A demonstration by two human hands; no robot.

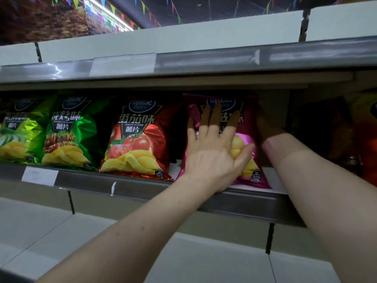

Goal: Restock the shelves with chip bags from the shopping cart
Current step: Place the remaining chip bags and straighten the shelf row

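**Seating the magenta bag on the shelf**

Head view: the step in hand looks like placement. A magenta chip bag (247,144) stands upright on the shelf (142,185), at about 3 o'clock from the red tomato bag (134,139), with a dark gap between the two. The left hand (212,148) lies flat against the bag's front, fingers (214,119) spread and extended upward across the printed panel, thumb reaching toward 3 o'clock over the picture of chips; it presses rather than grips. The right hand (265,127) goes in at the bag's 3 o'clock edge, deep in the shadow under the upper shelf; whether its fingers close on the bag's side or merely rest against it I cannot tell. Farther toward 9 o'clock stand a dark green barbecue bag (69,131) and a lime green bag (18,131), all facing out along the shelf front. At 3 o'clock from the right forearm, an orange bag (367,144) sits in shadow. The shopping cart is not in view.

The bag appears nearly seated, so this item is close to done. The next move probably calls for letting both hands come away gently so the light, puffy bag does not tip forward over the shelf lip, perhaps nudging it toward 9 o'clock to close the gap first, then turning back to the cart for another bag.
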